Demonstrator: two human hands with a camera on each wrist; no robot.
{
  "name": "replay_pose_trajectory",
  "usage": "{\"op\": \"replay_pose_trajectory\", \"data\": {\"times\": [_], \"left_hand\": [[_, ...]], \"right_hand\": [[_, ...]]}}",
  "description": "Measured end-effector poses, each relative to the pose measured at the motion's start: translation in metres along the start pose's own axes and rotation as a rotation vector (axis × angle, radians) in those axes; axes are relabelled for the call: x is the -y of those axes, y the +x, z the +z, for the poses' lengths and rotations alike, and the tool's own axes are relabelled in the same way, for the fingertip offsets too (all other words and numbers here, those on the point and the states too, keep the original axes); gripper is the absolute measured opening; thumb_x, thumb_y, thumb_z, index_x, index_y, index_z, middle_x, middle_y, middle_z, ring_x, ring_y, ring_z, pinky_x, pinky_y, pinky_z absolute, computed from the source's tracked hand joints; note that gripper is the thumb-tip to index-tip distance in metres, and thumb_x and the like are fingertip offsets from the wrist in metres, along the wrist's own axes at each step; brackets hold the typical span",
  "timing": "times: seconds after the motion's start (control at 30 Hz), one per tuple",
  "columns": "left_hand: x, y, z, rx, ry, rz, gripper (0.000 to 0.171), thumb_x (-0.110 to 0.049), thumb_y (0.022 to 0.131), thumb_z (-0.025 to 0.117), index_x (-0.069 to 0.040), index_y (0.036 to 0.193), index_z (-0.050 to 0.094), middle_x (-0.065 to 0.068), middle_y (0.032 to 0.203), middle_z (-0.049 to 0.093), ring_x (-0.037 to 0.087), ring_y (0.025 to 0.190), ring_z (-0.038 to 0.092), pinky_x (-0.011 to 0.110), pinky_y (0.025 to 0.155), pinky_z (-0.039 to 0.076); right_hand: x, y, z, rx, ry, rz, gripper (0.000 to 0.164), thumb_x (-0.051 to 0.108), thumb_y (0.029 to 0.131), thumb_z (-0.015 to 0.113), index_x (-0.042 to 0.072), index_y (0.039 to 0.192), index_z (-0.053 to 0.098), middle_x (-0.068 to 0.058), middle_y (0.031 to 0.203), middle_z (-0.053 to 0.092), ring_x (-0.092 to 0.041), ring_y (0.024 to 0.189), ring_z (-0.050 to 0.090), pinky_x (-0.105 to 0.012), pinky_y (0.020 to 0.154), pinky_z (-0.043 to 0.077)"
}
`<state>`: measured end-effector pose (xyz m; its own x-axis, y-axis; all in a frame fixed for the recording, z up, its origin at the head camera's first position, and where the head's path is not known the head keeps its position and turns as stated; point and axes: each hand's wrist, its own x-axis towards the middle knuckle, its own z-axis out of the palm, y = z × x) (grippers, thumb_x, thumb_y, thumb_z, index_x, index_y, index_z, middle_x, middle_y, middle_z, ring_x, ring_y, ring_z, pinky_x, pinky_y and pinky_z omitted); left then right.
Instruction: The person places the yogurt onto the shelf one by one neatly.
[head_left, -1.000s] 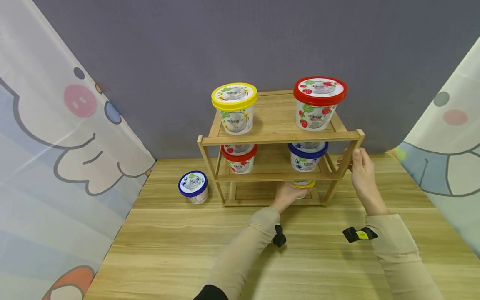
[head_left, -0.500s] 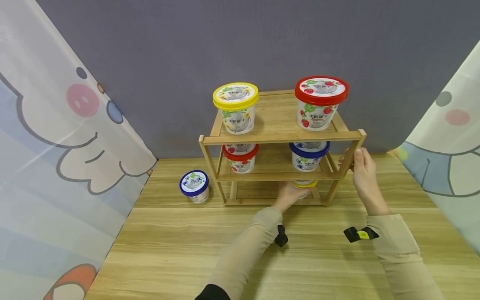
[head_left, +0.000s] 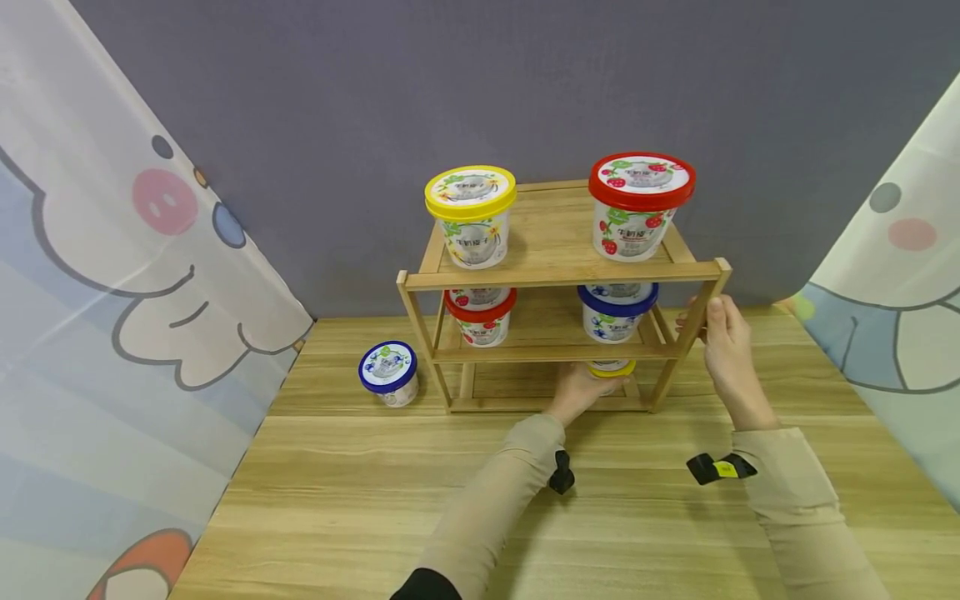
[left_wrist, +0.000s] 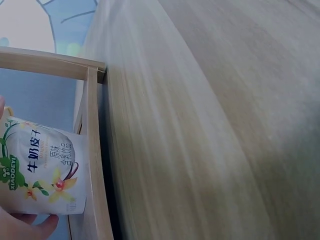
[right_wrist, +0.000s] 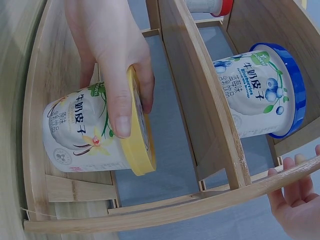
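Observation:
My left hand (head_left: 576,390) reaches into the bottom shelf of a wooden rack (head_left: 562,277) and grips a paper cup with a yellow lid (right_wrist: 90,137). In the right wrist view the thumb lies across the lid's rim and the fingers go behind it. The cup stands at the right end of that shelf, its vanilla-flower print showing in the left wrist view. My right hand (head_left: 726,358) holds the rack's right front post, thumb in front and fingers behind. Above the held cup, on the middle shelf, stands a blue-lidded blueberry cup (right_wrist: 255,92).
A red-lidded cup (head_left: 482,321) stands at the middle shelf's left. The top shelf bears a yellow-lidded cup (head_left: 471,217) and a red-lidded strawberry cup (head_left: 636,208). Another blue-lidded cup (head_left: 388,371) stands on the table (head_left: 337,500), left of the rack. Behind hangs a grey curtain (head_left: 360,125).

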<state>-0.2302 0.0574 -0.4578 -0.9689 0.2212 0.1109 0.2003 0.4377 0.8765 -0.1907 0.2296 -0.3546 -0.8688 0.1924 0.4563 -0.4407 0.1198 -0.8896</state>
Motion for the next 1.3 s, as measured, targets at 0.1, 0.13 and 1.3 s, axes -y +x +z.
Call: {"op": "replay_pose_trajectory", "data": {"times": [0.1, 0.13, 1.3], "left_hand": [[0.000, 0.000, 0.000, 0.016, -0.013, 0.020, 0.055, -0.026, 0.069, 0.077, -0.015, 0.116, 0.051, 0.001, 0.107, 0.059, 0.013, 0.096, 0.055, 0.022, 0.078, 0.043], [0.000, 0.000, 0.000, 0.022, -0.012, 0.026, 0.056, -0.027, 0.069, 0.076, -0.016, 0.118, 0.050, 0.000, 0.108, 0.058, 0.014, 0.099, 0.054, 0.023, 0.080, 0.042], [-0.008, -0.053, -0.034, 0.003, 0.027, -0.034, 0.065, -0.032, 0.084, 0.058, -0.007, 0.136, 0.027, 0.016, 0.134, 0.030, 0.028, 0.122, 0.034, 0.042, 0.097, 0.031]], "right_hand": [[0.000, 0.000, 0.000, 0.002, 0.004, -0.004, 0.025, 0.027, 0.096, 0.030, 0.016, 0.096, 0.052, 0.003, 0.081, 0.056, -0.004, 0.075, 0.057, -0.014, 0.071, 0.043], [0.000, 0.000, 0.000, 0.001, 0.004, -0.005, 0.025, 0.027, 0.096, 0.030, 0.016, 0.096, 0.052, 0.002, 0.081, 0.056, -0.004, 0.075, 0.058, -0.014, 0.071, 0.043], [0.000, 0.000, 0.000, 0.004, -0.002, 0.005, 0.030, 0.027, 0.096, 0.029, 0.007, 0.100, 0.051, 0.000, 0.081, 0.056, -0.004, 0.076, 0.057, -0.013, 0.072, 0.043]]}}
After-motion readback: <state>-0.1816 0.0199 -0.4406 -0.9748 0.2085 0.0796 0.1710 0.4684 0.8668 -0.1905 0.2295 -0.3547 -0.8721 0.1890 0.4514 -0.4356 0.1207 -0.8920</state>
